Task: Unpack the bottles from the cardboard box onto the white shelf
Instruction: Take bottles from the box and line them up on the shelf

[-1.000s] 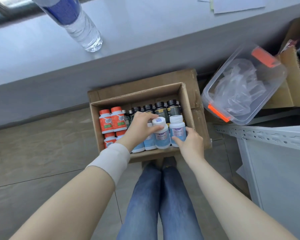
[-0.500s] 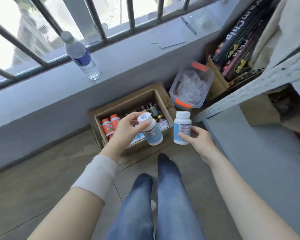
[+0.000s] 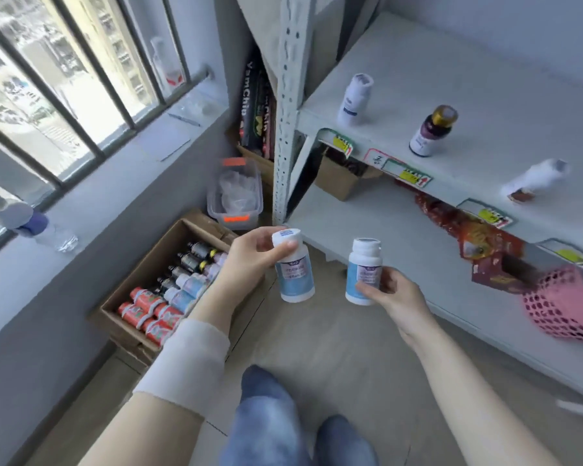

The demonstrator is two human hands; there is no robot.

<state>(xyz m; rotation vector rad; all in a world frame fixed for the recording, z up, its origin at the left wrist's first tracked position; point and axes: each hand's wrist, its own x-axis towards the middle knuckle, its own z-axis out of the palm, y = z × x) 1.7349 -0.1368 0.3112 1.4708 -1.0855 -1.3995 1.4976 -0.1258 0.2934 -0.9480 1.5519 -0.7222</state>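
The white-capped plastic bottle (image 3: 293,274) in the left hand (image 3: 246,260) is showing a pale blue label with purple lettering, and the matching white-capped bottle (image 3: 364,274) in the right hand (image 3: 394,294) is wearing the same. In the brown cardboard box (image 3: 138,277), orange-red bottles with white bands (image 3: 148,314) are glowing beside black bottles with yellow rings (image 3: 196,253). On the white metal shelf (image 3: 485,82), a dark purple glass bottle (image 3: 431,136) is carrying a gold cap, and yellow price tags (image 3: 414,176) are showing red and green edges. A pink mesh basket (image 3: 566,307) is showing dark holes.
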